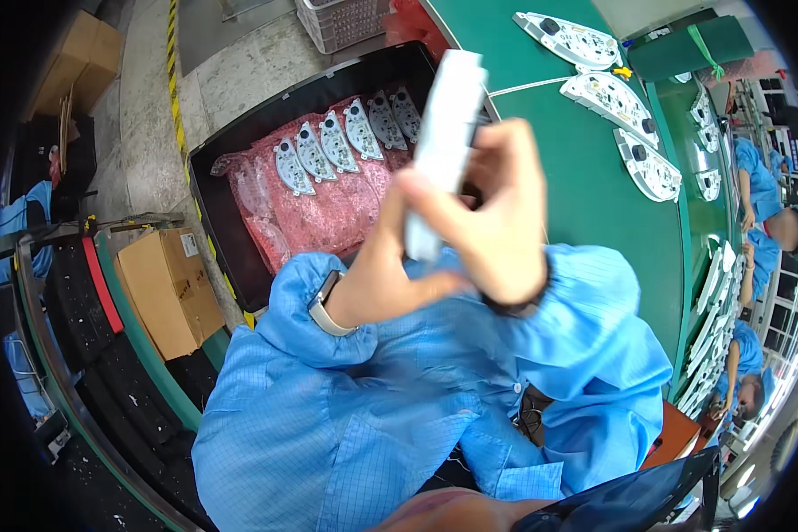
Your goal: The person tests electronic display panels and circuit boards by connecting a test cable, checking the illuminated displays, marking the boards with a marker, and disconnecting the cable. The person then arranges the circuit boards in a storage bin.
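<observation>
In front of my chest I hold up a white plastic part [443, 133], seen nearly edge-on and smeared by motion. Its face is turned away, so its details are hidden. My right hand [496, 222] grips it from the right, thumb across the near side and fingers bent behind. My left hand [377, 275] is closed about its lower end, thumb pointing right. Beyond my left hand, a black bin [213, 177] contains pink bubble wrap [279, 217] with a row of several white curved parts [332, 142] on top.
On the green worktable [559, 160] to my right lie three larger white curved panels [607, 105]. A rolled green mat [692, 49] sits at its far end. Cardboard boxes [173, 284] stand on the left, and a grey crate [341, 22] is beyond the bin. Other people [754, 182] work at far right.
</observation>
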`<state>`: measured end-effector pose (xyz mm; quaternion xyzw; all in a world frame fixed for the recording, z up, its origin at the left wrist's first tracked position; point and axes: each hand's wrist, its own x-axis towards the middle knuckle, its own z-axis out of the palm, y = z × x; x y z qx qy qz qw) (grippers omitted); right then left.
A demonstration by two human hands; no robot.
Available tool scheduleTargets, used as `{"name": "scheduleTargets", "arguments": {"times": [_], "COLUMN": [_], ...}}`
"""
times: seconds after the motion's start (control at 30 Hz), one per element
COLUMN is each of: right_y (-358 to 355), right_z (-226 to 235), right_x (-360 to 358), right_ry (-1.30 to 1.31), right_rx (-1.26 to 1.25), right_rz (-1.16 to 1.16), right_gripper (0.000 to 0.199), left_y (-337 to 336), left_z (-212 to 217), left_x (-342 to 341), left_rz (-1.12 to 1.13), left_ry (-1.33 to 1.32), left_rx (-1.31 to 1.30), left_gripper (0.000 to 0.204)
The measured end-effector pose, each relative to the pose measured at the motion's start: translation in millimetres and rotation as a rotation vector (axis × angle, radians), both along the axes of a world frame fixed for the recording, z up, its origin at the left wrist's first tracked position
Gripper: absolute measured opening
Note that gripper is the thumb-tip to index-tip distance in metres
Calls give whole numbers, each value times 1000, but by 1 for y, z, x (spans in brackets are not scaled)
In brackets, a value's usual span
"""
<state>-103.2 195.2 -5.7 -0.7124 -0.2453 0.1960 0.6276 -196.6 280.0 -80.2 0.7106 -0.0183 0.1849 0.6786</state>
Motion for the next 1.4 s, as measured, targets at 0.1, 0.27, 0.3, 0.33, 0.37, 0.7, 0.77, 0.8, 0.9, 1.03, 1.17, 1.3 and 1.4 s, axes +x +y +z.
{"name": "scheduleTargets", "arguments": {"times": [0.1,0.27,0.3,0.33,0.37,0.7,0.77,0.8,0.9,1.03,1.17,1.3,1.4], "right_y": [16,-34,-44,-52,-57,-58,-56,-54,-51,-52,-60,-66,-68], "right_z": [-9,0,2,1,-1,-16,-15,-14,-13,-13,-18,-25,-28], "right_x": [5,51,57,62,65,77,77,77,77,79,88,90,90], "right_ry": [-314,-972,-978,-943,-909,-907,-900,-892,-890,-913,-855,-837,-919], "right_rx": [-195,-495,-584,-628,-696,-692,-685,-687,-696,-723,-585,-534,-444], "right_rz": [223,366,360,370,371,432,428,431,430,433,441,466,464], "right_gripper": [55,67,72,72,74,70,66,62,58,59,57,63,54], "left_y": [4,77,94,116,137,262,273,275,278,273,243,211,198], "left_z": [-22,-118,-149,-180,-212,-446,-465,-474,-498,-515,-508,-488,-472], "left_x": [-9,-50,-55,-65,-77,-110,-107,-109,-112,-101,-71,-41,-34], "left_rz": [326,391,523,536,524,870,845,802,916,1181,1143,1027,959], "left_ry": [95,223,212,303,380,474,544,546,651,778,896,965,1031], "left_rx": [-317,-879,-876,-949,-1026,-873,-825,-849,-793,-164,347,522,626], "left_gripper": [50,37,35,33,30,37,36,37,38,42,42,41,41]}}
